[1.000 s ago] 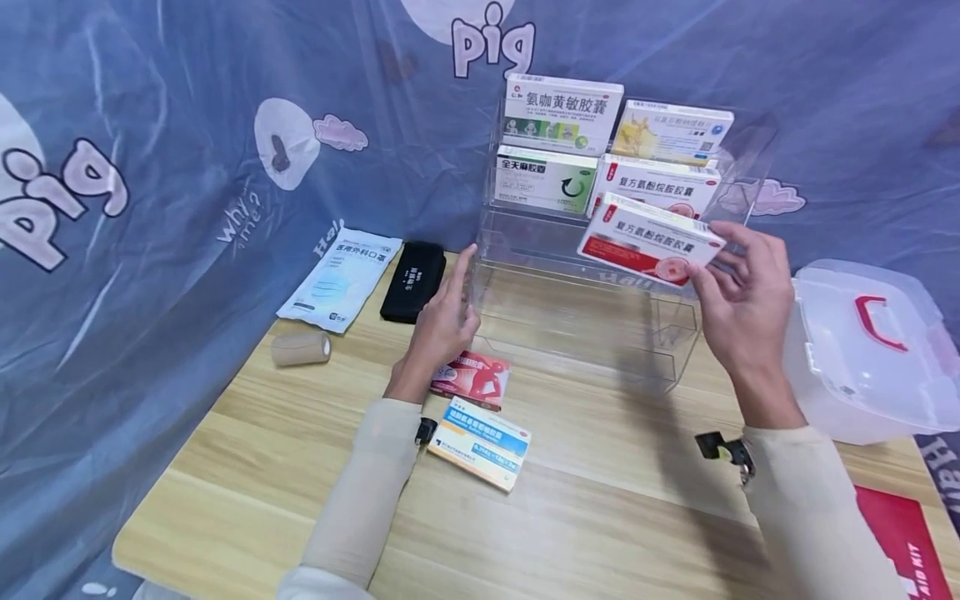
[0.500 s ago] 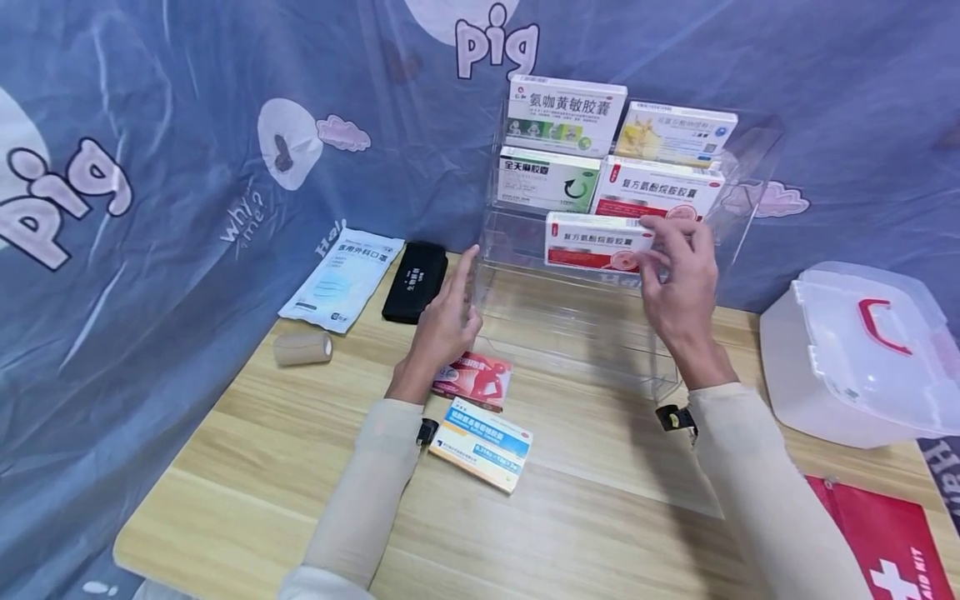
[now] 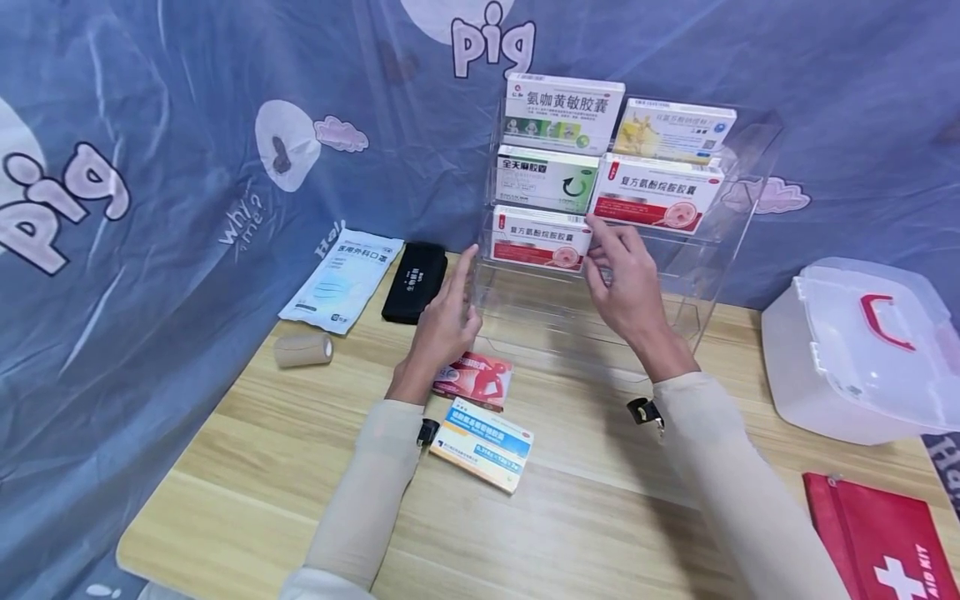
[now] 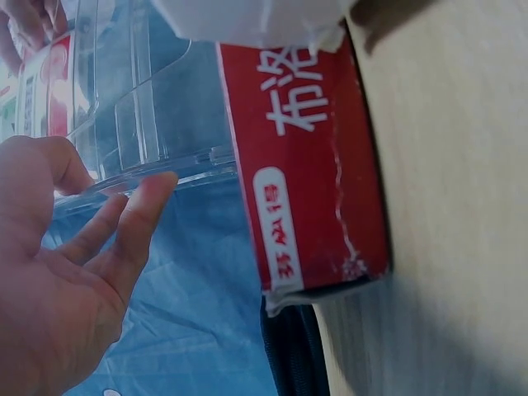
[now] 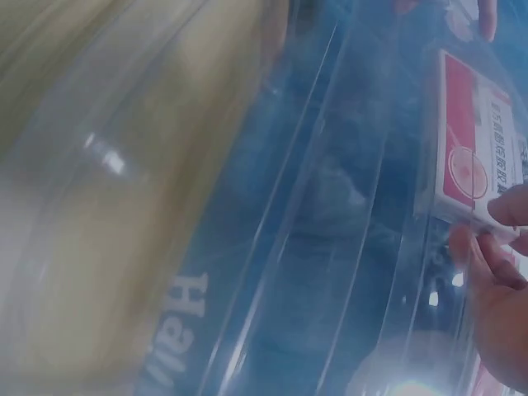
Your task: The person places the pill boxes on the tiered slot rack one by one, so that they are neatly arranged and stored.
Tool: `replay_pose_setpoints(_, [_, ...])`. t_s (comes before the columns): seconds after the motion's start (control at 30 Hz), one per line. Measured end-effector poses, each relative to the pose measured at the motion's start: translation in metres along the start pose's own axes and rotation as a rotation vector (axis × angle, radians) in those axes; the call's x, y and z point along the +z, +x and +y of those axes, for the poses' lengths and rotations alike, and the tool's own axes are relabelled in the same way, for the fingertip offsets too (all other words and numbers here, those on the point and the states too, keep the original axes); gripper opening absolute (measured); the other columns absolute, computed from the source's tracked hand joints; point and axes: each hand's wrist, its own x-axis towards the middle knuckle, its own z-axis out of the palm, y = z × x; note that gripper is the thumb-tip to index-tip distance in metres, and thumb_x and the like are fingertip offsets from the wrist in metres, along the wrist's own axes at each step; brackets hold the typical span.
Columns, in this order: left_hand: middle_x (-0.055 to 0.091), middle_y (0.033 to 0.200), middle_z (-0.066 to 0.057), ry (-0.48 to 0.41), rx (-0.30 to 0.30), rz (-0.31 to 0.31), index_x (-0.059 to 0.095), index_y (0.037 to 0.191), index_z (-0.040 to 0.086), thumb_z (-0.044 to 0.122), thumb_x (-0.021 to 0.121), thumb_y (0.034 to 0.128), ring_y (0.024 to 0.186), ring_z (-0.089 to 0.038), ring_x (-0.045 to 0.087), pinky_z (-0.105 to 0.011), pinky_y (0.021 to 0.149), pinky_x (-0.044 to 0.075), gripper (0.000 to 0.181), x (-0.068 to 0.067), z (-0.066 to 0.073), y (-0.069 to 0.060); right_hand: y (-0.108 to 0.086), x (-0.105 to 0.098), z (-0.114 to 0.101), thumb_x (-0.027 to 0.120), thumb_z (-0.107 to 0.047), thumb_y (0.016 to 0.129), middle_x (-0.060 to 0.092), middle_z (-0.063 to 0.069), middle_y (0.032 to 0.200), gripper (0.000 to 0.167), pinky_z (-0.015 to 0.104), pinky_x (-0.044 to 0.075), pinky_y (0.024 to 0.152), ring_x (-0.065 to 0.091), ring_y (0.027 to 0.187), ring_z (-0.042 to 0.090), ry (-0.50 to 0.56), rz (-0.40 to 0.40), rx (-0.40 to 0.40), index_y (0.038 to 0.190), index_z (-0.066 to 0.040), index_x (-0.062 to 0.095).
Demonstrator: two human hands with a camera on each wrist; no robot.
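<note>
In the head view my right hand [image 3: 626, 279] pinches the right end of a red-and-white medicine box [image 3: 536, 240]. This box stands in the left of the third tier of a clear acrylic rack [image 3: 592, 333]. The right wrist view has the thumb and fingers at the end of the same box [image 5: 472, 136]. My left hand [image 3: 444, 325] lies with extended fingers against the rack's left side. Above stand a green-and-white box [image 3: 546, 182], a second red-and-white box [image 3: 656, 193], a white-and-green box [image 3: 562, 112] and a yellow-and-white box [image 3: 675, 132].
On the table lie a red box [image 3: 476, 379], a blue-and-orange box [image 3: 483, 446], a mask packet [image 3: 341, 279], a black pouch [image 3: 414, 283] and a tan bandage roll [image 3: 302, 349]. To the right are a lidded white container [image 3: 862, 350] and a red first-aid pouch [image 3: 873, 529].
My right hand has carried the red-and-white box leftward and down into the left of the rack's third tier. My left hand has stayed at the rack's side.
</note>
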Motion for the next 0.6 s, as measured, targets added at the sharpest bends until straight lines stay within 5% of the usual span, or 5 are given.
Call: replay_pose_setpoints(0.6, [0.051, 0.164, -0.013, -0.010, -0.009, -0.003, 0.013, 0.173, 0.034, -0.003, 0.064, 0.0973, 0.105, -0.035, 0.069, -0.051, 0.084, 0.062, 0.098, 0.0002, -0.0001, 0.0004, -0.0070, -0.0026, -0.0039, 0.065, 0.003, 0.099, 0.062, 0.026, 0.135, 0.076, 0.061, 0.047, 0.103, 0.058, 0.123, 0.044, -0.034, -0.111, 0.020, 0.168, -0.017, 0.039])
